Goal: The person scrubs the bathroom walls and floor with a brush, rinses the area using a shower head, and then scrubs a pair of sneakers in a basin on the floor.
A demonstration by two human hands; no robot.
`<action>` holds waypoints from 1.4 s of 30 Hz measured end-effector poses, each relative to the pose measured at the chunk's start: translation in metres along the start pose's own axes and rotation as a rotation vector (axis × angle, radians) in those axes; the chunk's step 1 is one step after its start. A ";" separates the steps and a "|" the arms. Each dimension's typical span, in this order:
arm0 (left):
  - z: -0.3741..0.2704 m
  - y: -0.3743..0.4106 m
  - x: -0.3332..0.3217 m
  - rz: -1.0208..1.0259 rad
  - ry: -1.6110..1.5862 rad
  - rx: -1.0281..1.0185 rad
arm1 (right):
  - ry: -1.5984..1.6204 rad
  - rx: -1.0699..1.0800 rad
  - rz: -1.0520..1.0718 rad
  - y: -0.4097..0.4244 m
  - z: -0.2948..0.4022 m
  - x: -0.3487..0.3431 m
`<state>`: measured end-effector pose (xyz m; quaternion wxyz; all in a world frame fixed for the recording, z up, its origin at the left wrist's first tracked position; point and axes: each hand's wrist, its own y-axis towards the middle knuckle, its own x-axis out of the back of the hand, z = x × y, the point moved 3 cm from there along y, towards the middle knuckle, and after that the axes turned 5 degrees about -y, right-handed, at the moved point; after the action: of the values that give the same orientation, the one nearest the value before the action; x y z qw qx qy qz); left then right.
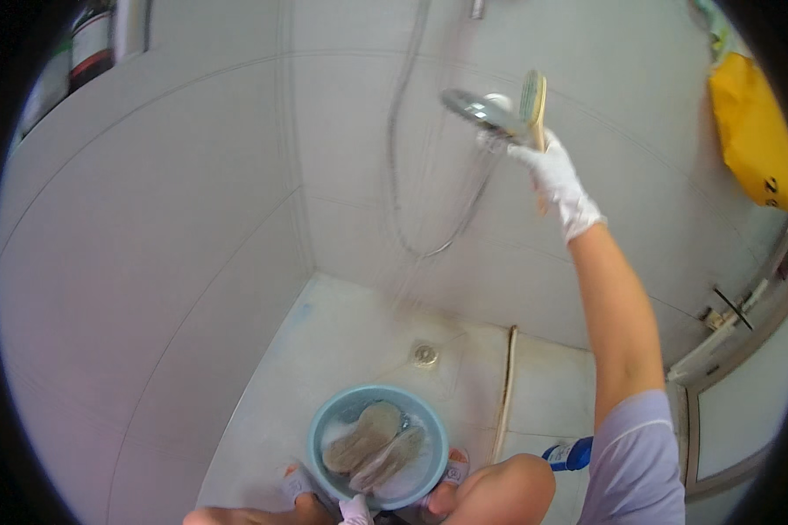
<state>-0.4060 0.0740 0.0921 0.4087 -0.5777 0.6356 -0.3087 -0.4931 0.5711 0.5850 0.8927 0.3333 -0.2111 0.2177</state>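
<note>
My right hand (555, 172), in a white glove, is raised in front of the tiled wall. It grips the handle of a scrub brush (533, 98) whose bristles face left. Its fingertips reach a round shower head (482, 111); whether they also grasp it is blurred. A light blue basin (314, 436) stands on the floor between my feet. In it, a pair of greyish-brown shoes or slippers (364, 436) lies in sudsy water. My left hand (354, 510), also gloved, is at the basin's near rim, mostly cut off by the lower picture edge.
A metal shower hose (394, 151) loops down the wall. A floor drain (425, 355) lies beyond the basin, and a raised strip (507, 387) crosses the floor. A blue container (568, 454) is beside my right knee. A yellow bag (752, 131) hangs at right; bottles (92, 49) stand upper left.
</note>
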 end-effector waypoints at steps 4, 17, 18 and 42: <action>0.022 0.071 0.032 -0.056 0.034 -0.100 | 0.054 0.144 0.120 0.038 0.011 -0.031; 0.062 0.081 0.050 -0.293 0.314 -0.154 | -0.485 -0.059 -0.714 0.061 0.007 -0.108; 0.064 0.081 0.050 -0.297 0.241 -0.194 | -0.463 -0.007 -0.751 0.066 0.001 -0.107; -0.167 -0.062 -0.103 0.120 -0.057 -0.673 | -0.432 0.562 -0.747 0.062 0.092 0.026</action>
<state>-0.5226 0.1538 0.2414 0.2300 -0.6501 0.7230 -0.0408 -0.5258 0.5564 0.6936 0.7217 0.6503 -0.1907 -0.1413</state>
